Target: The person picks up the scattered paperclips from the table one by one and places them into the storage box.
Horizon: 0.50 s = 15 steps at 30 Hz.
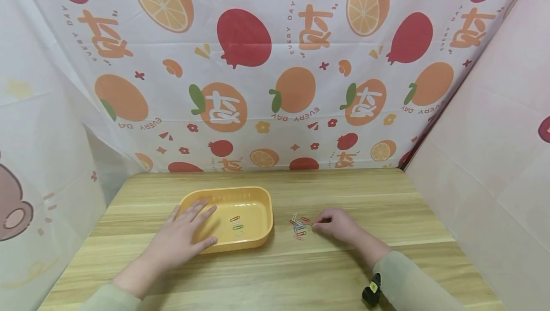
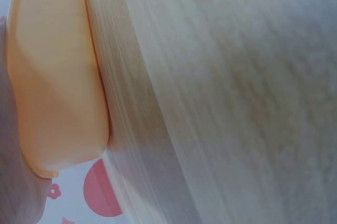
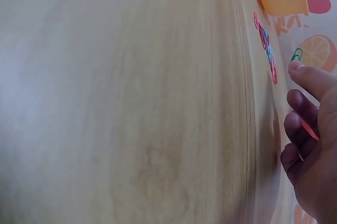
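Observation:
A yellow tray point(image 1: 251, 243) stands on the table, with several paper clips point(image 1: 237, 225) lying on its floor. Across its left side spreads my left hand point(image 1: 178, 239), fingers extended over the rim and thumb at the near edge. To the right of the tray is a loose pile of coloured paper clips point(image 1: 298, 229). My right hand point(image 1: 337, 226) is at the pile's right side. In the right wrist view, a green paper clip point(image 3: 297, 54) sticks out from its thumb and fingertip, which pinch it. The left wrist view shows the tray's outer wall point(image 2: 60, 87).
The wood-grain table point(image 1: 275, 282) ends at a fruit-printed curtain point(image 1: 296, 124) at the back. White curtains point(image 1: 481, 158) hang along the sides. A black device point(image 1: 372, 292) is worn at the right wrist.

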Available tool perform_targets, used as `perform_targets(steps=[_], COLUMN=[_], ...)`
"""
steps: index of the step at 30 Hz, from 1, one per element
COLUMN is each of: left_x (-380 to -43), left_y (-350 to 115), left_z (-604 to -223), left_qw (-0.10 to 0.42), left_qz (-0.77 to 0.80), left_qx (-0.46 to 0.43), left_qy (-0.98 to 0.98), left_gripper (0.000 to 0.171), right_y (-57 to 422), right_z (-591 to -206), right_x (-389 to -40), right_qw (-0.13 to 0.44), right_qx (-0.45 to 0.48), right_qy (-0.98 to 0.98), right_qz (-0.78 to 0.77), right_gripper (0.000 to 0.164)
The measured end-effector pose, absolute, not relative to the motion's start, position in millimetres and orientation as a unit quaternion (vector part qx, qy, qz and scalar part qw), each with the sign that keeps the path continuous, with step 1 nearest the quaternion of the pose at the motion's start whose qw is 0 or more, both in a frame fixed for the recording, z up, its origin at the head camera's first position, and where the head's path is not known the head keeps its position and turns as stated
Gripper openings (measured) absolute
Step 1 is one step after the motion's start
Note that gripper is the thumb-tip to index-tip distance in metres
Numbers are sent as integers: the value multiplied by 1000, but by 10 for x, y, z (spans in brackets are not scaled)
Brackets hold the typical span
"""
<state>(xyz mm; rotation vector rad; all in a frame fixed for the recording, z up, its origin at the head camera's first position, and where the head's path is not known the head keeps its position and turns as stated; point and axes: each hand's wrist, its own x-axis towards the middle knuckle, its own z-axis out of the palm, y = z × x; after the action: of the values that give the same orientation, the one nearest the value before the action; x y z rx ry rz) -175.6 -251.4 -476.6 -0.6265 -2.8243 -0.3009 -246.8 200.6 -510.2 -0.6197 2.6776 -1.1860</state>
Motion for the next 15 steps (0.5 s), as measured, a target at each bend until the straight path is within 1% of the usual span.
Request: perform_targets(steps=[10,15], left_x=[-1764,-1763], left_y=[-2531,-2535], left_z=[-4779,-4781], left_qw=[117,114], left_qz=[-99,-100], left_qx=[-212,-212], left_qy=[-965,-965], left_gripper=[79,79], right_y=[1981,1944], right_z=[-5065,-5036], right_x=[-2502,-2529], right_qw=[75,64], right_qx=[-186,-173], right_qy=[880,875], right_qz=[-430,-449], right_gripper=[8,9])
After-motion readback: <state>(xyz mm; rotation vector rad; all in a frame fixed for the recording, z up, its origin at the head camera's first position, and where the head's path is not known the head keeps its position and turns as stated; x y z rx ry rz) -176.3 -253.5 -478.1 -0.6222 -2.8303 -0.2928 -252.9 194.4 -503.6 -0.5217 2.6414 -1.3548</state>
